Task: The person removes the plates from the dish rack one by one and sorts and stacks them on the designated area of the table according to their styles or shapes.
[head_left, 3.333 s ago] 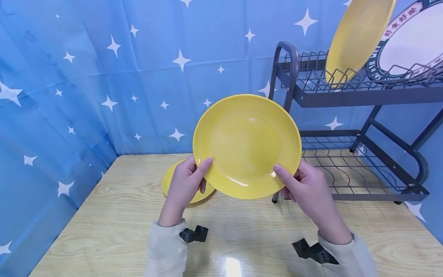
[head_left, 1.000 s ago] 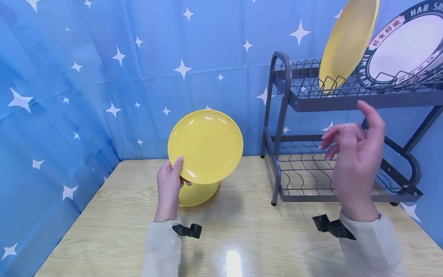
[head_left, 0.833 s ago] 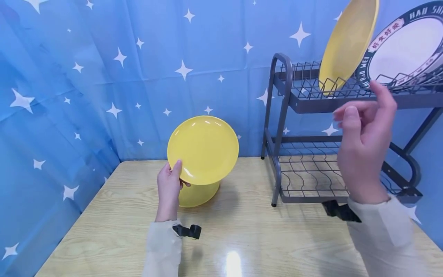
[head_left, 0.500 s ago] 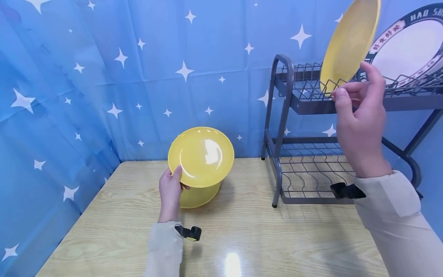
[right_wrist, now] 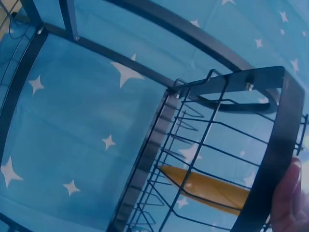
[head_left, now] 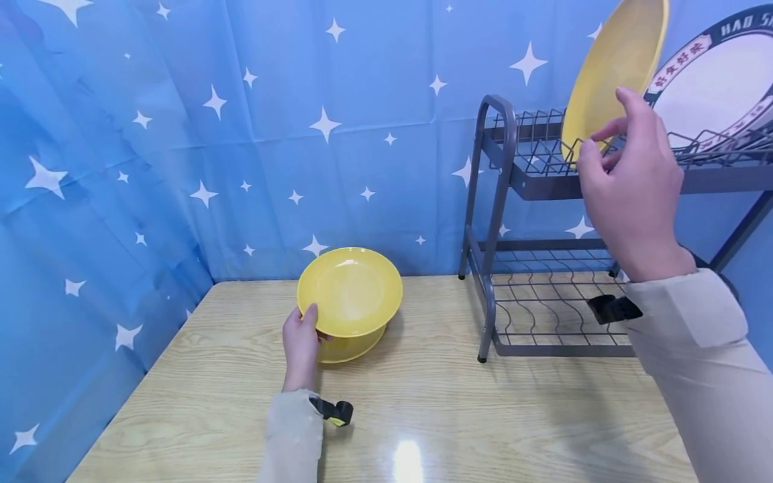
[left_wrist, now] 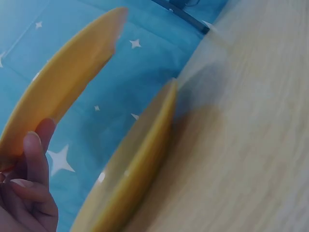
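Observation:
My left hand (head_left: 302, 345) pinches the near-left rim of a yellow plate (head_left: 350, 292), thumb on top and fingers beneath. This plate is tilted above a second yellow plate (head_left: 347, 349) on the table; in the left wrist view a gap shows between the held plate (left_wrist: 63, 77) and the lower plate (left_wrist: 140, 164). Up at the rack's top tier, my right hand (head_left: 634, 181) has its thumb and fingers bent and apart. Just beyond it a yellow plate (head_left: 610, 74) stands on edge among the wires; whether the fingertips touch it, I cannot tell.
A dark two-tier wire dish rack (head_left: 546, 188) stands at the right. Beside the upright yellow plate leans a white plate (head_left: 718, 87) with a dark, lettered rim. Behind hangs a blue starry curtain (head_left: 266, 134). The wooden table (head_left: 423, 416) spans the front.
My right hand has let go of the held plate and risen to the rack's top tier. My left hand has lowered that plate towards the one on the table, tilting it flatter.

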Tool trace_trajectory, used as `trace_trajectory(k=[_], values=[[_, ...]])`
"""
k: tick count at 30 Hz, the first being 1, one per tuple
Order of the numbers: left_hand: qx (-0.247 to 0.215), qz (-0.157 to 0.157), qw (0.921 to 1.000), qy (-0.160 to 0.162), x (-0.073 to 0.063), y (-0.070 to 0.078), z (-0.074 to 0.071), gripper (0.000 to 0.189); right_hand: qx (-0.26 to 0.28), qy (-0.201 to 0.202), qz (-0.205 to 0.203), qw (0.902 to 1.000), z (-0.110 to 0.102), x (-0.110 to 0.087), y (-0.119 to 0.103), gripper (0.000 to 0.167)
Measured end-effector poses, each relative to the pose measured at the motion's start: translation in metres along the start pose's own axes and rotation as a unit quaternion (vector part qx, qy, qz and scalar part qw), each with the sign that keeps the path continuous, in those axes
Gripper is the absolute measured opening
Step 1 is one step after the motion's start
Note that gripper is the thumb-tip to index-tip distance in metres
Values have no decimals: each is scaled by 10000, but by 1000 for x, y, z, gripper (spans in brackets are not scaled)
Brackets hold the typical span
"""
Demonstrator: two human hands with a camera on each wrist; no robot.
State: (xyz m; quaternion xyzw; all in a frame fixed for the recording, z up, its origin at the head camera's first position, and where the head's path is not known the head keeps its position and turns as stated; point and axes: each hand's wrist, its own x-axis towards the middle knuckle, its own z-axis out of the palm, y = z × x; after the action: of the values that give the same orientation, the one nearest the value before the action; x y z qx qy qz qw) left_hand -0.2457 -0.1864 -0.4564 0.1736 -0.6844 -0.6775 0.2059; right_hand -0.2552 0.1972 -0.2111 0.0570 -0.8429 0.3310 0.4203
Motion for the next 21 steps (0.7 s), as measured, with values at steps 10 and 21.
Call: trace_trajectory(k=[10, 21], values=[[-112, -196, 9997, 38, 5, -8, -2, 27, -423, 141, -439, 9980, 7, 11, -4, 53], [776, 73, 9967, 245, 4, 3, -15, 27, -1048, -214, -552, 9927, 4, 25, -7, 58]])
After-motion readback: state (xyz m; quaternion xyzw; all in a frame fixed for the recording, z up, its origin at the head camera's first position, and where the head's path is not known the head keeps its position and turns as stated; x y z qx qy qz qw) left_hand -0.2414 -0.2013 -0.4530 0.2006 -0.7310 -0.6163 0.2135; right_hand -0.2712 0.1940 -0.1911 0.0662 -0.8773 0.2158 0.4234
